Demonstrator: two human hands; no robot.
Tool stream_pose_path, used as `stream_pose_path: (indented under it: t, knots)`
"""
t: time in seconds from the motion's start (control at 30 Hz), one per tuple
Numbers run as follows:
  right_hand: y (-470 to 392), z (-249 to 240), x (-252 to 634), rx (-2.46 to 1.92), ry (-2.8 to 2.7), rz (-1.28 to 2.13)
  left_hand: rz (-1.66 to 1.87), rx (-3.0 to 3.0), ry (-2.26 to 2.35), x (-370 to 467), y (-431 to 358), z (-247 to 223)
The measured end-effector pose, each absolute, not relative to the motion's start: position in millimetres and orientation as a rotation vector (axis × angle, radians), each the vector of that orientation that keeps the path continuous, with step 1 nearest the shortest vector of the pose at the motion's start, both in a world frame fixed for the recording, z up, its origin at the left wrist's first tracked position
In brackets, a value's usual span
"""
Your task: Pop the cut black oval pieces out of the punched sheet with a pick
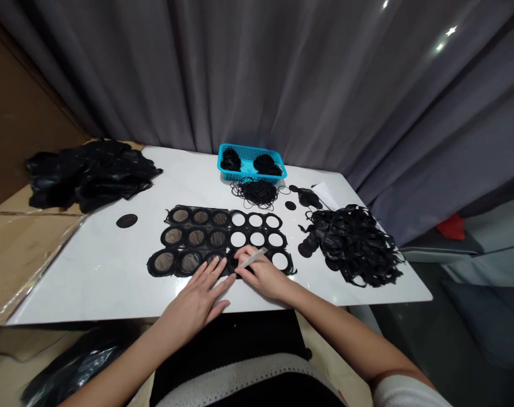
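Note:
A black rubbery sheet (207,241) lies on the white table, with three rows of ringed round openings. Dark film fills the openings on its left half; through several on the right, white shows. My left hand (201,289) rests flat on the near edge of the sheet, fingers spread. In my right hand (261,276) is a slim, flat silvery tool (252,258), slanting up to the right between thumb and fingers. Its working tip is hidden by the fingers, at the nearest row, just right of my left fingertips.
Behind the sheet stands a blue basket (253,152) with black bundles, and thin black rings (257,193) lie before it. Black scraps (358,243) are heaped on the right, near loose black discs (290,206). Black sheeting (91,172) lies at the left, beside cardboard (36,249).

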State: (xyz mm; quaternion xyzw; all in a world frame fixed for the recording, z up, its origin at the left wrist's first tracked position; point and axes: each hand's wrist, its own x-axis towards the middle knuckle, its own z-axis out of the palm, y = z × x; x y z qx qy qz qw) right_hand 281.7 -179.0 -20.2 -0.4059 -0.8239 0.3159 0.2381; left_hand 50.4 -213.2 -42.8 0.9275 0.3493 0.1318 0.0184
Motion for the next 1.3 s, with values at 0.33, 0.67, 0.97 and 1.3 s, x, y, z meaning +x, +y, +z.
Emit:
stream_pose_path:
  t: [0.33, 0.67, 0.97, 1.3]
  knots:
    - [-141, -19, 305, -1.451, -1.764, 0.535, 0.506, 2.806, 1.077, 50, -213, -45]
    - [-151, -16, 241, -0.996, -2.241, 0.771, 0.725, 2.773, 1.32, 28, -232, -47]
    - [-158, -18, 239, -0.964, -2.217, 1.011, 0.668, 2.797, 1.326, 19, -236, -53]
    - [-158, -17, 236, -0.949, -2.243, 1.021, 0.683, 2.801, 1.315, 19, -236, -55]
